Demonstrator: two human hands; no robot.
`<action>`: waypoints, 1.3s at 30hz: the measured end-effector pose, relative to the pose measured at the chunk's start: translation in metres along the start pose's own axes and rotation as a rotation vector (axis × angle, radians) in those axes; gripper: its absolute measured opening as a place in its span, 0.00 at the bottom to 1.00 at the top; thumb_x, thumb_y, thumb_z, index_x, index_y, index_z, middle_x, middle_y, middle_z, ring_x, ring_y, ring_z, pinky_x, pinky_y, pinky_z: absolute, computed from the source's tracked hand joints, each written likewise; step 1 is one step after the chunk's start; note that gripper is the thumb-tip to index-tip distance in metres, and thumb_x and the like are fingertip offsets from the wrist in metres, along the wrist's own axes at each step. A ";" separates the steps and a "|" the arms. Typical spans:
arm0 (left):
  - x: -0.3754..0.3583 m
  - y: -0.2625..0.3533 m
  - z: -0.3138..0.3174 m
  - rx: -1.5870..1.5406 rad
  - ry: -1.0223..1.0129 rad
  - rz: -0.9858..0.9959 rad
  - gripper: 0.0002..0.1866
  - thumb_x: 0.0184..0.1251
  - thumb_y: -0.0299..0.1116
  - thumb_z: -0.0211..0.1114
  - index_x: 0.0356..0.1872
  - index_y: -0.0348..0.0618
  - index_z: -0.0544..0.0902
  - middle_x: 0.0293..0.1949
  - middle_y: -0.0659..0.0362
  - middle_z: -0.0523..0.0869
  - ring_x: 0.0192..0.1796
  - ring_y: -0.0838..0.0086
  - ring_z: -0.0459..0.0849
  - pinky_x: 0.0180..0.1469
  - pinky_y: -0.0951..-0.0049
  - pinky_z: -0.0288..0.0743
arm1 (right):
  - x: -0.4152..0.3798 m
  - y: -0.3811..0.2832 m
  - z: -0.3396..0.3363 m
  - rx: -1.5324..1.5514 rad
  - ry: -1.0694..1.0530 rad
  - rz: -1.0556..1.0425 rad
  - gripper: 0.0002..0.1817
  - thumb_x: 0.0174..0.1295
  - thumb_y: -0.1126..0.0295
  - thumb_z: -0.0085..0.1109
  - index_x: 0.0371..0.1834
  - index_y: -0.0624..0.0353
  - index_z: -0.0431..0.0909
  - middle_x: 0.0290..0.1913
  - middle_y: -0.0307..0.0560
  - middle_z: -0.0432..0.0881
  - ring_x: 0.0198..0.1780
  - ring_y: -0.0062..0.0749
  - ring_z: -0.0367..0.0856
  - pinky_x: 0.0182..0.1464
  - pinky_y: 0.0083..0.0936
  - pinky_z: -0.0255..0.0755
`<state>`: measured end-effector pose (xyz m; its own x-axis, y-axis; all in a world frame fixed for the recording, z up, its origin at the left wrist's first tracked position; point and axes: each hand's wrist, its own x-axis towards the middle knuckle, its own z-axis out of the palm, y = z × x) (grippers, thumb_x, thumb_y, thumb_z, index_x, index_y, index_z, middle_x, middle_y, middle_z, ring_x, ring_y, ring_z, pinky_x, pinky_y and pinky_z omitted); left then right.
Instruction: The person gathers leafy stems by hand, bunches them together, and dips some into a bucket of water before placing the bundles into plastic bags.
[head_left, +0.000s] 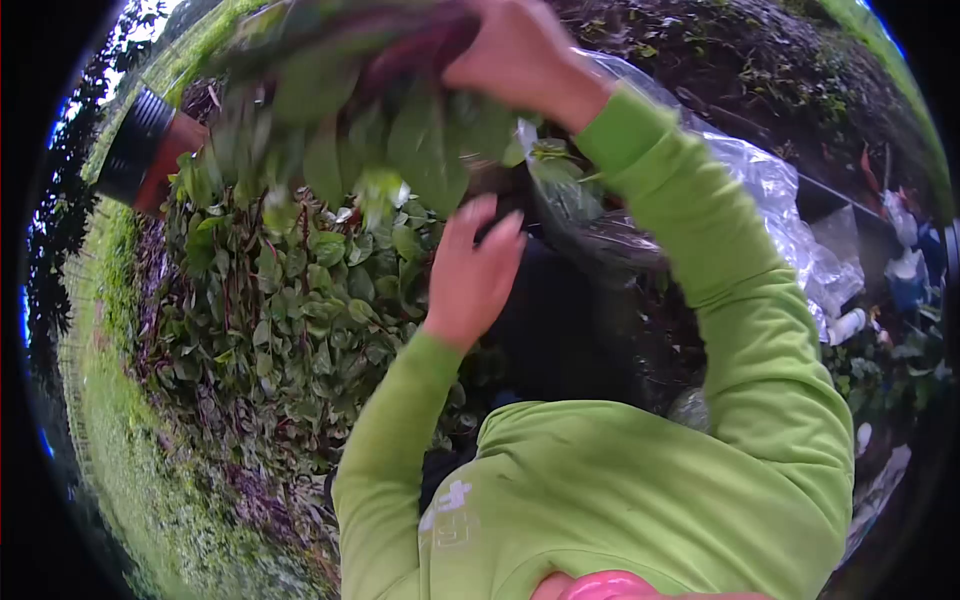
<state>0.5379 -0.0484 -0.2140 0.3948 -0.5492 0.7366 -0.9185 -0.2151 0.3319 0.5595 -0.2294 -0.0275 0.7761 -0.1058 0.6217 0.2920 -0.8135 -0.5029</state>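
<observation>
My right hand (525, 62) is raised at the top of the head view, its fingers wrapped round a bunch of leafy greens (335, 110). Broad green leaves and purple-red stems show in the bunch, which is smeared by motion. Below it, my left hand (470, 270) has its fingers apart and holds nothing. That hand is over the edge of a dense bed of leafy plants (320, 290) with reddish stems. Beneath my right forearm lies a clear plastic bag (580, 205) with some leaves in it.
Clear plastic sheeting (775, 200) stretches to the right of my right arm, with white and blue litter (908, 265) farther out. A black ribbed container (138, 145) with a reddish-brown part stands at the upper left. Grass (110, 370) borders the bed on the left.
</observation>
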 end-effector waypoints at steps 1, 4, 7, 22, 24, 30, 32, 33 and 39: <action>0.038 0.002 0.020 -0.036 0.088 0.013 0.18 0.64 0.26 0.72 0.56 0.48 0.85 0.58 0.44 0.79 0.59 0.49 0.80 0.61 0.56 0.76 | 0.009 0.013 -0.026 0.038 0.149 -0.099 0.28 0.50 0.69 0.73 0.56 0.67 0.82 0.41 0.45 0.91 0.41 0.35 0.89 0.42 0.28 0.82; 0.126 -0.009 0.063 -0.045 -0.170 -0.201 0.15 0.70 0.33 0.67 0.56 0.47 0.85 0.57 0.47 0.83 0.60 0.53 0.80 0.61 0.57 0.73 | -0.002 0.006 -0.091 0.402 -0.051 0.337 0.24 0.49 0.76 0.68 0.54 0.65 0.82 0.38 0.45 0.88 0.37 0.28 0.84 0.42 0.31 0.78; 0.168 -0.046 0.118 0.065 -0.390 -0.354 0.14 0.71 0.34 0.66 0.55 0.47 0.85 0.54 0.49 0.83 0.57 0.56 0.80 0.59 0.59 0.73 | -0.026 0.034 -0.111 0.596 -0.057 0.389 0.23 0.49 0.77 0.65 0.53 0.63 0.83 0.41 0.38 0.86 0.38 0.23 0.83 0.44 0.25 0.79; 0.172 -0.115 0.190 0.114 -0.352 -0.510 0.07 0.77 0.35 0.61 0.48 0.47 0.84 0.40 0.60 0.81 0.43 0.70 0.79 0.47 0.66 0.74 | -0.114 0.231 -0.078 1.016 -0.511 0.786 0.33 0.49 0.85 0.60 0.65 0.64 0.76 0.53 0.46 0.86 0.51 0.29 0.84 0.57 0.31 0.80; 0.175 -0.128 0.183 -0.015 -0.208 -0.567 0.07 0.78 0.35 0.60 0.47 0.47 0.84 0.38 0.61 0.81 0.42 0.72 0.79 0.46 0.67 0.74 | -0.117 0.244 -0.084 0.905 -0.485 0.830 0.34 0.48 0.84 0.59 0.65 0.62 0.76 0.50 0.45 0.86 0.48 0.28 0.83 0.55 0.30 0.80; 0.208 -0.140 0.147 -1.132 0.077 -0.860 0.08 0.80 0.36 0.58 0.44 0.47 0.84 0.32 0.65 0.80 0.36 0.78 0.78 0.41 0.69 0.74 | -0.136 0.270 -0.115 0.508 -0.344 1.186 0.22 0.53 0.74 0.65 0.55 0.57 0.81 0.39 0.45 0.86 0.34 0.32 0.85 0.39 0.31 0.82; 0.212 -0.109 0.118 -1.395 -0.036 -0.938 0.09 0.82 0.36 0.57 0.39 0.46 0.81 0.27 0.68 0.74 0.27 0.82 0.69 0.28 0.77 0.66 | -0.157 0.282 -0.126 0.408 -0.229 1.290 0.19 0.53 0.73 0.65 0.51 0.58 0.84 0.40 0.48 0.87 0.34 0.36 0.85 0.40 0.35 0.82; 0.211 -0.101 0.113 -1.487 -0.064 -0.969 0.10 0.82 0.35 0.56 0.39 0.45 0.81 0.26 0.68 0.73 0.24 0.83 0.68 0.24 0.80 0.61 | -0.170 0.282 -0.132 0.353 -0.185 1.303 0.19 0.54 0.74 0.64 0.51 0.59 0.84 0.40 0.48 0.87 0.34 0.36 0.86 0.40 0.35 0.82; 0.211 -0.059 0.091 -0.629 -0.380 -0.435 0.20 0.71 0.44 0.70 0.53 0.39 0.84 0.31 0.55 0.86 0.28 0.67 0.83 0.31 0.67 0.77 | -0.220 0.273 -0.137 0.790 0.252 1.420 0.17 0.63 0.72 0.58 0.55 0.63 0.79 0.42 0.51 0.88 0.38 0.43 0.89 0.44 0.43 0.87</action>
<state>0.6732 -0.2254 -0.1315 0.5710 -0.7795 0.2574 -0.4586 -0.0429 0.8876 0.3922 -0.5065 -0.2198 0.5731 -0.6165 -0.5399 -0.2738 0.4769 -0.8352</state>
